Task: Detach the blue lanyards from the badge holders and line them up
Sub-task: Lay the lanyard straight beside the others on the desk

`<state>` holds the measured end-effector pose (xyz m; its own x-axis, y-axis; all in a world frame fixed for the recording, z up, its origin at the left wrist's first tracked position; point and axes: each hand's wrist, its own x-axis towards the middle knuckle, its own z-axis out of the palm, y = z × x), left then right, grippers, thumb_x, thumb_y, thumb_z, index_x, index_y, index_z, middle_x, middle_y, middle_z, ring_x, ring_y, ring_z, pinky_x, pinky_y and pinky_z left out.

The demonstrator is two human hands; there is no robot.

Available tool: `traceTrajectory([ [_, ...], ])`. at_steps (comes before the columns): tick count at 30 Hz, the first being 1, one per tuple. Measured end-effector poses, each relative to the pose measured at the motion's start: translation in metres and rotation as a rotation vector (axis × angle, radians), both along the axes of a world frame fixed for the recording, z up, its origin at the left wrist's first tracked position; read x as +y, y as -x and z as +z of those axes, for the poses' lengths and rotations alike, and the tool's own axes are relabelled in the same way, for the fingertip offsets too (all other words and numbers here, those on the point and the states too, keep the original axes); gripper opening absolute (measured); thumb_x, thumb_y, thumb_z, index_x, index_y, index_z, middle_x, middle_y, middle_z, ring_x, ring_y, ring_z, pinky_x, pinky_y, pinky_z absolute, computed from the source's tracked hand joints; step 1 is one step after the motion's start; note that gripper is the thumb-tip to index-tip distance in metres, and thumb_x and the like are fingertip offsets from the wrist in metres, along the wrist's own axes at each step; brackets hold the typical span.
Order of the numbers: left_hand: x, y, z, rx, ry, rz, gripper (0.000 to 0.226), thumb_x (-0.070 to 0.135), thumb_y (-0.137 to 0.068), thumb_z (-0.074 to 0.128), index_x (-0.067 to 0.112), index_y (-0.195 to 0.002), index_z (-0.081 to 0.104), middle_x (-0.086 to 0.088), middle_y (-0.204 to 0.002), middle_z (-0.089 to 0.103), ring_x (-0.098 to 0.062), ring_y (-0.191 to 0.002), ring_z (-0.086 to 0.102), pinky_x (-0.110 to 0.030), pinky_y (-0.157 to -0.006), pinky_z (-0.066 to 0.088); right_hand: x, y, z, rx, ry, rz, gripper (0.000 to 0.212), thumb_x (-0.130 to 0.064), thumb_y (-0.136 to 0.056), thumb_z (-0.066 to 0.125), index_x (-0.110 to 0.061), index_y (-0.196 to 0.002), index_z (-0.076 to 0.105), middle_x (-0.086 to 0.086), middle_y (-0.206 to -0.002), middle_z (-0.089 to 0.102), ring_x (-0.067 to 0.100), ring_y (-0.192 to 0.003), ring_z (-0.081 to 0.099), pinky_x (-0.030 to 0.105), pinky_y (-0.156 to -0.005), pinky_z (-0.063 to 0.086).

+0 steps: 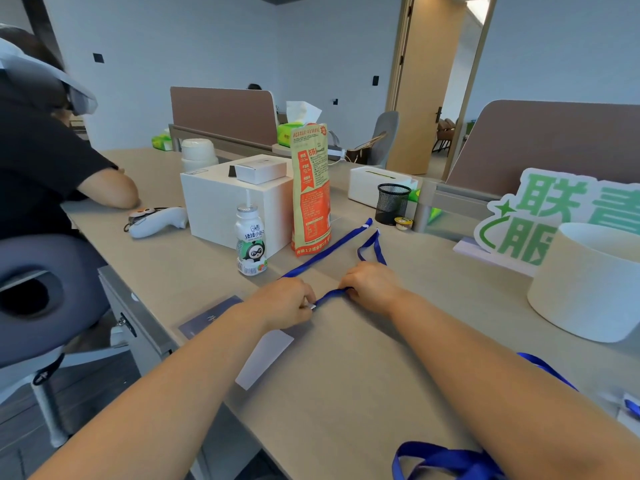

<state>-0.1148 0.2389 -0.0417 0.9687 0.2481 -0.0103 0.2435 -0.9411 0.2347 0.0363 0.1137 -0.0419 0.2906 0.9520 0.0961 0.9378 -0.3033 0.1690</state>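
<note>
L hand (282, 303) pinches the white clip end (313, 306) of a blue lanyard (330, 296) btwn thumb & fingers. R hand (372, 285) has its fingers curled down over the same ribbon, just to the right. The short stretch btwn the hands lies taut on the desk (363, 358), long axis left-right, rising slightly toward R hand.

Past R hand a blue loop (373, 242) runs away from the camera, tip toward the far side. Next to it a 2nd strap (329, 245) lies straight on a diagonal, from near L hand up-right to a white end near the mesh cup (393, 202). Can't tell if loop & 2nd strap are one piece w/ the held lanyard. All of it is flat, narrow, bright-blue ribbon.

Under L wrist a dark badge holder (211, 318) lies flat on the desk, w/ a pale card (265, 355) just beside it, nearer the camera. A blue bunch (450, 459) sits at the bottom edge, and a far strap (547, 368) shows beyond the R forearm.

Containers: mesh cup, inside not visible. White box (221, 202) w/ a small box (263, 171) on top. White tub (588, 282) at right, inside hidden. Orange bag (310, 188) stands upright beside the white box, w/ a bottle (251, 240) in front of it.
</note>
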Motion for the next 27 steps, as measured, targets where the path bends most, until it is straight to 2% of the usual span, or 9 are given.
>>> traceTrajectory([
  [3,0.000,-0.001,-0.003,-0.015,-0.020,0.009,0.022,0.029,-0.086,0.055,0.016,-0.103,0.061,-0.002,-0.104,0.059,-0.015,-0.093,0.051,-0.027,-0.074,0.039,0.000,-0.001,-0.002,0.000,-0.034,-0.005,0.025,-0.019,-0.093,0.049,-0.018,-0.113,0.064,0.003,-0.114,0.064,0.022,-0.109,0.054,0.036,-0.087,0.049],
  [6,-0.002,-0.006,-0.005,-0.027,-0.081,0.036,0.030,0.044,-0.085,0.059,0.015,-0.094,0.059,-0.001,-0.099,0.058,-0.015,-0.087,0.050,-0.027,-0.069,0.038,-0.002,0.000,-0.003,0.046,-0.088,0.000,0.017,-0.017,-0.090,0.052,-0.015,-0.103,0.063,0.003,-0.108,0.064,0.021,-0.103,0.056,0.033,-0.081,0.048],
  [8,-0.004,-0.009,-0.005,-0.038,-0.140,0.040,0.029,0.042,-0.088,0.056,0.013,-0.093,0.058,-0.003,-0.102,0.059,-0.019,-0.091,0.053,-0.030,-0.070,0.040,-0.003,0.000,-0.004,0.066,-0.110,0.003,0.012,-0.016,-0.089,0.053,-0.014,-0.097,0.061,0.004,-0.103,0.064,0.022,-0.099,0.057,0.033,-0.077,0.048],
  [10,-0.006,-0.010,-0.005,-0.073,-0.197,0.035,0.024,0.034,-0.091,0.051,0.012,-0.096,0.059,-0.006,-0.105,0.062,-0.023,-0.096,0.056,-0.033,-0.072,0.043,-0.002,-0.002,-0.006,0.075,-0.119,-0.010,0.013,-0.015,-0.089,0.052,-0.015,-0.101,0.059,0.006,-0.103,0.064,0.025,-0.098,0.057,0.036,-0.077,0.049],
  [14,-0.009,-0.009,-0.003,-0.131,-0.311,0.004,0.023,0.022,-0.089,0.044,0.014,-0.101,0.063,-0.005,-0.104,0.064,-0.026,-0.096,0.057,-0.031,-0.065,0.040,0.002,-0.002,-0.009,0.120,-0.088,-0.010,0.040,-0.014,-0.092,0.051,-0.025,-0.131,0.049,0.005,-0.122,0.061,0.026,-0.113,0.055,0.040,-0.089,0.049],
  [21,-0.011,-0.002,-0.003,-0.170,-0.388,-0.010,0.021,0.025,-0.089,0.047,0.018,-0.102,0.062,0.002,-0.110,0.060,-0.021,-0.098,0.057,-0.027,-0.064,0.036,0.011,-0.002,-0.006,-0.004,-0.073,0.034,0.030,-0.022,-0.094,0.049,-0.024,-0.121,0.061,0.010,-0.111,0.061,0.026,-0.104,0.055,0.034,-0.080,0.046],
  [23,-0.011,-0.002,-0.002,-0.142,-0.377,-0.025,0.020,0.027,-0.088,0.050,0.018,-0.103,0.061,0.002,-0.110,0.061,-0.021,-0.098,0.057,-0.027,-0.064,0.036,0.011,0.000,-0.005,-0.009,-0.151,0.071,0.024,-0.020,-0.087,0.060,-0.019,-0.109,0.069,0.012,-0.100,0.063,0.029,-0.097,0.057,0.033,-0.073,0.047],
  [25,-0.011,-0.001,-0.002,-0.123,-0.371,-0.027,0.021,0.024,-0.088,0.049,0.018,-0.104,0.062,0.001,-0.109,0.063,-0.020,-0.098,0.057,-0.027,-0.065,0.037,0.011,-0.004,-0.006,-0.045,-0.168,0.134,0.016,-0.012,-0.066,0.078,-0.016,-0.082,0.075,0.010,-0.073,0.064,0.032,-0.073,0.060,0.029,-0.055,0.041],
  [27,-0.010,0.000,-0.001,-0.127,-0.360,-0.029,0.023,0.023,-0.088,0.048,0.019,-0.105,0.063,0.001,-0.109,0.063,-0.020,-0.100,0.056,-0.027,-0.066,0.037,0.009,-0.007,-0.004,-0.131,-0.147,0.170,0.022,-0.008,-0.049,0.086,-0.016,-0.063,0.072,0.005,-0.055,0.059,0.027,-0.058,0.057,0.025,-0.045,0.039],
])
